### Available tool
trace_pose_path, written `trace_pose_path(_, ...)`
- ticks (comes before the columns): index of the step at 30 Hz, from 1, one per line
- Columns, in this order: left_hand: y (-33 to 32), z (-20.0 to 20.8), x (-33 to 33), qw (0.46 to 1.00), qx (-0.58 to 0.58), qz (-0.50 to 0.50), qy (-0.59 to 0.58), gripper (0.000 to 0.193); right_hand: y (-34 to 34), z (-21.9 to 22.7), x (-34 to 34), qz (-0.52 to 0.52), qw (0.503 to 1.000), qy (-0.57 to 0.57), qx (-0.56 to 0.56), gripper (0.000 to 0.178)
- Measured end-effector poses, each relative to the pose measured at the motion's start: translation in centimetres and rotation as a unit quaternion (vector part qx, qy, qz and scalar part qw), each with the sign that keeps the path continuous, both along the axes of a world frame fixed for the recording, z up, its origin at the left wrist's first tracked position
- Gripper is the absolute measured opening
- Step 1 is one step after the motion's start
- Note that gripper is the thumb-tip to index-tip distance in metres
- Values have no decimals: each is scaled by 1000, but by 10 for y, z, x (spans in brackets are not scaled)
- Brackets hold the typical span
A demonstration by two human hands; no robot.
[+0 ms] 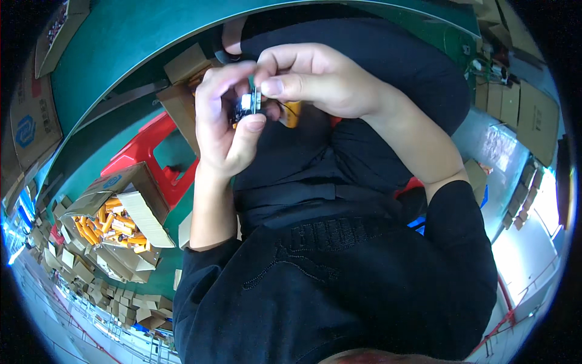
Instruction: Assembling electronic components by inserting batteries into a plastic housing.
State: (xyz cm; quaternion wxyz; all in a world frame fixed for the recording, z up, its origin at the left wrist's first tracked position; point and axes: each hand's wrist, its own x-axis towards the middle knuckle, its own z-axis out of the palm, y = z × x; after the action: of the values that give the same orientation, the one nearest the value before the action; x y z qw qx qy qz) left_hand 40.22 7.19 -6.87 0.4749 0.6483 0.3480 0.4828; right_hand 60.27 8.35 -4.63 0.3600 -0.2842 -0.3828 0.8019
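Note:
Between the fingers and thumb of my left hand [218,124] is a small green circuit board [255,100] with a white block and dark parts on it. My right hand [327,82] pinches the board's upper edge with thumb and forefinger. Just below the right thumb an orange-wrapped piece [293,114] with a thin dark wire shows; whether it is fixed to the board I cannot tell. Both hands are raised over my lap, close together, and the fingers behind the board are partly hidden.
A cardboard box [159,206] full of orange cylinders [112,224] stands at the left beside a red plastic stool [154,155]. Ahead curves the edge of a green table [127,42]. More cartons [527,115] are stacked at the far right.

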Motion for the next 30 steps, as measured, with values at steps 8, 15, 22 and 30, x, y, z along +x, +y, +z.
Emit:
trace_pose_path(8, 6, -8, -7, 996, 84, -2, 6, 44, -9, 2, -8, -68, 972, -119, 189, 8)
trace_pose_path(15, 1, -12, -3, 998, -21, -11, -53, 36, -7, 7, -5, -154, 910, -186, 337, 7)
trace_pose_path(22, 2, -13, -1, 996, -29, -23, -83, 33, -7, 8, -1, -106, 933, -218, 266, 7)
trace_pose_path(30, 5, -10, 4, 994, -37, 3, -105, 32, -4, 5, -2, -78, 954, -192, 216, 11)
